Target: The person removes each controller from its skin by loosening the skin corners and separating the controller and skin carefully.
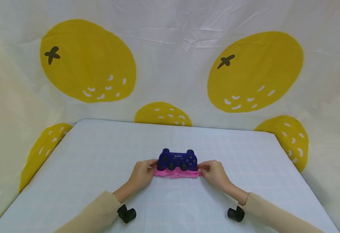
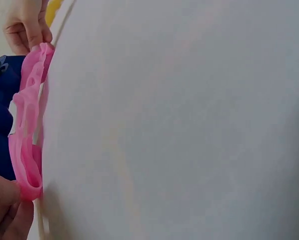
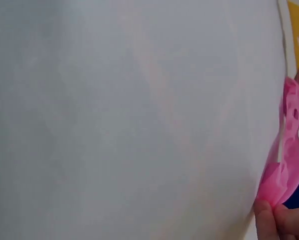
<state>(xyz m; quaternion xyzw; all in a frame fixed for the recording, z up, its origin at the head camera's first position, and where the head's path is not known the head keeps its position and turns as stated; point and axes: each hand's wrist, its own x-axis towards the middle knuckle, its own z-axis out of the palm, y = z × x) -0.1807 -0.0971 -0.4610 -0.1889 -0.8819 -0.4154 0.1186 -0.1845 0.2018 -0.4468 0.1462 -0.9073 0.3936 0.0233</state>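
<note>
A dark blue Sony game controller (image 1: pixel 177 159) lies face up at the middle of the table. Along its near edge bunches a soft pink silicone cover (image 1: pixel 176 173) with holes in it, seen edge-on in the left wrist view (image 2: pixel 28 117) and at the right of the right wrist view (image 3: pixel 291 145). My left hand (image 1: pixel 142 173) pinches the cover's left end between thumb and fingers, beside the controller's left grip. On the other side, my right hand (image 1: pixel 213 173) pinches the right end. How far the cover reaches under the controller is hidden.
The table (image 1: pixel 175 207) bears a pale checked cloth. Behind it hangs a white curtain (image 1: pixel 170 64) printed with large yellow fruits. A black wrist camera (image 1: pixel 126 213) sits at the left cuff, and another black camera (image 1: pixel 236 214) at the right cuff.
</note>
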